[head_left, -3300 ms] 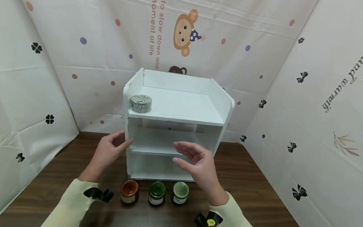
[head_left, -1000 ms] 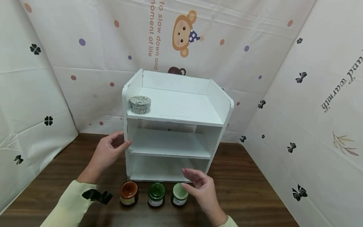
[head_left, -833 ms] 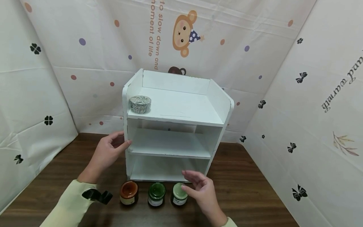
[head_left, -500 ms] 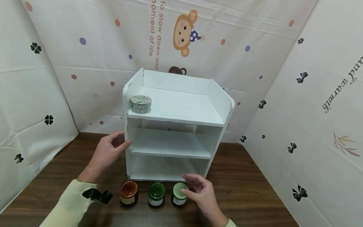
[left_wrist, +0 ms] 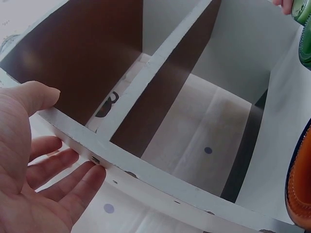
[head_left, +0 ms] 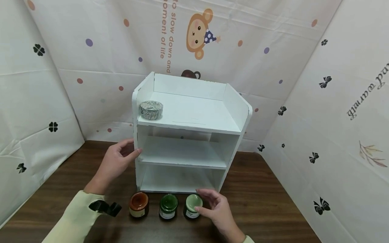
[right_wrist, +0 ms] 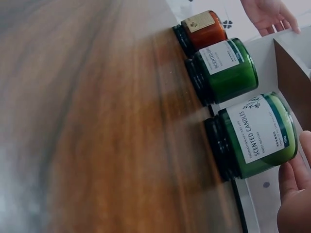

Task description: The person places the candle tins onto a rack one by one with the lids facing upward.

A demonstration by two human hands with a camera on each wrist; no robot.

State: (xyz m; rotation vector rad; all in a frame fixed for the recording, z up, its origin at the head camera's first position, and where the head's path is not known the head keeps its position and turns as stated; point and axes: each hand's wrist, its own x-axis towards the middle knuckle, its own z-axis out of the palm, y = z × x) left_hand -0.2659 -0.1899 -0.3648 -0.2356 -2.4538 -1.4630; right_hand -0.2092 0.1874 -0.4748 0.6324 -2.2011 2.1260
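A white three-tier shelf (head_left: 182, 162) stands on the dark wooden table. My left hand (head_left: 117, 160) holds its left side panel, with the thumb over the front edge and the fingers on the outer face. In front stand three scented candle jars in a row: an amber one (head_left: 138, 205), a dark green one (head_left: 168, 206) and a light green one (head_left: 193, 206). The right wrist view shows their black lids on the table side. My right hand (head_left: 217, 209) is at the light green candle jar (right_wrist: 260, 136), thumb by its front right, fingers loosely bent behind.
A round tin with a leaf pattern (head_left: 151, 110) sits on the shelf's top tier at the left. Printed white cloth (head_left: 106, 101) hangs behind and on both sides. The wooden table (head_left: 258, 202) extends to the right of the shelf.
My right hand has come down from in front of the middle tier to the light green candle jar, sinking lower beside it. The left hand stays on the shelf; the jars have not moved.
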